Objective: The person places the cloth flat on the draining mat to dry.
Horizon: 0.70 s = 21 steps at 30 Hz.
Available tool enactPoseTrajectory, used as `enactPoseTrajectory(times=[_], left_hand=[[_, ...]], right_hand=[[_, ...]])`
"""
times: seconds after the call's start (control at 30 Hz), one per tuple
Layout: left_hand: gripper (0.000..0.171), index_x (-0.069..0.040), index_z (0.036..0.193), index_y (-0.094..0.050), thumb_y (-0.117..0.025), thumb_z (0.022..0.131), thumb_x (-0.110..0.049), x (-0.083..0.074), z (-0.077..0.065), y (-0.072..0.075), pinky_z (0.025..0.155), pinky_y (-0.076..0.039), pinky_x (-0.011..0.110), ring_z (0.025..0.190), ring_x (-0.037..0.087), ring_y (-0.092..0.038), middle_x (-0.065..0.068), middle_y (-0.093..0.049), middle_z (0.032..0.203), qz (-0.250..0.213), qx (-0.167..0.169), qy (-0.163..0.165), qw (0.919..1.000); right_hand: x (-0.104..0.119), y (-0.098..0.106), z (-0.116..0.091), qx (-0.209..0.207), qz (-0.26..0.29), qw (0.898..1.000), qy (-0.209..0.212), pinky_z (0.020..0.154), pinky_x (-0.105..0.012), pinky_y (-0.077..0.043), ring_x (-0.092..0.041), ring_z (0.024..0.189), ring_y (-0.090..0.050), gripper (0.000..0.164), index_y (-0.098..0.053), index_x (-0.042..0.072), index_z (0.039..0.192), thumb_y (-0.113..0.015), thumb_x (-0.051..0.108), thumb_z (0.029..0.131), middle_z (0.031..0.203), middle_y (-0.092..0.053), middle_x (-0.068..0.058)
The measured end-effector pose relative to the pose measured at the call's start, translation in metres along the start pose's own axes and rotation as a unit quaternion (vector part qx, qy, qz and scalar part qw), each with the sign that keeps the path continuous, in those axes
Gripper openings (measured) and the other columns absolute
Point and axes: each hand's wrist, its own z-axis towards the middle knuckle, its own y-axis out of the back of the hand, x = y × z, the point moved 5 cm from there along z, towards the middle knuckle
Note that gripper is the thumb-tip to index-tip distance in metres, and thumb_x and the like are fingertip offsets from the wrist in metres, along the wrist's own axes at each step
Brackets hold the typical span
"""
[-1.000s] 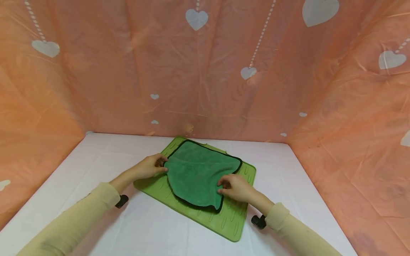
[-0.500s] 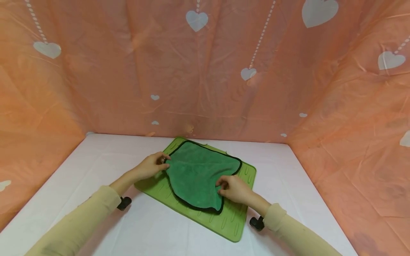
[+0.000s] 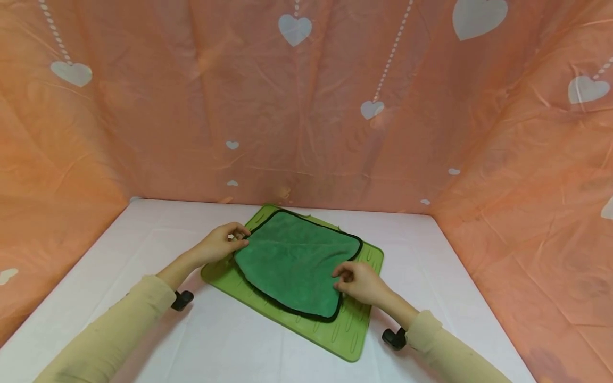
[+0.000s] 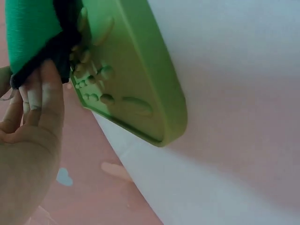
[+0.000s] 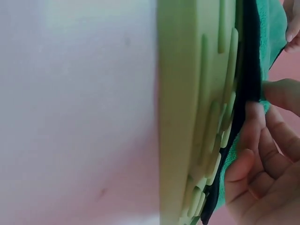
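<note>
A green cloth (image 3: 292, 266) with a black border lies spread over a lime-green ribbed mat (image 3: 330, 338). At the cloth's left corner my left hand (image 3: 222, 244) pinches the edge between thumb and fingers; the left wrist view shows the black border (image 4: 40, 58) between them. My right hand (image 3: 361, 282) pinches the cloth's right edge, and in the right wrist view the thumb (image 5: 283, 93) and forefinger meet at the border. The cloth's lower edge curves across the mat, showing the mat's front strip of raised ridges.
The mat sits turned at an angle on a white-covered table (image 3: 215, 340), near its back edge. Orange sheets (image 3: 306, 106) printed with hearts hang behind and on both sides. A dark device (image 3: 182, 300) is strapped under the left wrist, another (image 3: 395, 338) under the right.
My hands have drawn apart slightly, the left going left and the right going right. The cloth's left side and lower edge have spread wider and smoother over the mat, which stays put.
</note>
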Motion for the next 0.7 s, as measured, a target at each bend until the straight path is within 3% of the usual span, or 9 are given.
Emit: enactPoseTrajectory(times=[0.17, 0.43, 0.57, 0.7], left_hand=[[0.029, 0.005, 0.127, -0.063, -0.066, 0.103, -0.012, 0.006, -0.001, -0.002, 0.053, -0.048, 0.028, 0.068, 0.017, -0.056, 0.018, -0.062, 0.108, 0.016, 0.004, 0.002, 0.9999], [0.040, 0.006, 0.138, -0.056, -0.061, 0.107, -0.020, 0.013, -0.008, -0.003, 0.066, -0.053, 0.032, 0.089, 0.020, -0.065, 0.020, -0.065, 0.116, 0.003, 0.016, 0.003, 0.9999], [0.043, 0.005, 0.142, -0.053, -0.060, 0.108, -0.021, 0.018, -0.015, 0.003, 0.067, -0.055, 0.033, 0.089, 0.017, -0.064, 0.020, -0.066, 0.118, -0.003, 0.010, 0.011, 0.9999], [0.042, 0.007, 0.139, -0.055, -0.062, 0.107, -0.019, 0.022, -0.022, 0.006, 0.067, -0.055, 0.032, 0.088, 0.017, -0.064, 0.020, -0.067, 0.116, -0.014, 0.022, 0.005, 0.9996]], right_hand=[[0.000, -0.001, -0.002, 0.010, -0.009, 1.000, -0.002, 0.058, -0.023, -0.048, -0.002, 0.066, -0.055, 0.011, -0.075, 0.009, 0.103, -0.077, 0.009, 0.093, 0.080, -0.065, 0.008], [0.003, -0.001, -0.004, 0.016, -0.008, 1.000, 0.015, 0.059, -0.024, -0.049, -0.002, 0.068, -0.055, 0.012, -0.075, 0.008, 0.105, -0.077, 0.012, 0.094, 0.081, -0.064, 0.009], [0.010, -0.002, -0.009, 0.009, 0.012, 0.998, 0.054, 0.060, -0.024, -0.051, -0.003, 0.071, -0.058, 0.011, -0.075, 0.008, 0.105, -0.078, 0.010, 0.094, 0.085, -0.066, 0.007], [0.019, -0.009, -0.015, 0.032, 0.023, 0.995, 0.094, 0.065, -0.024, -0.054, -0.002, 0.076, -0.060, 0.013, -0.076, 0.009, 0.107, -0.078, 0.012, 0.094, 0.091, -0.067, 0.005]])
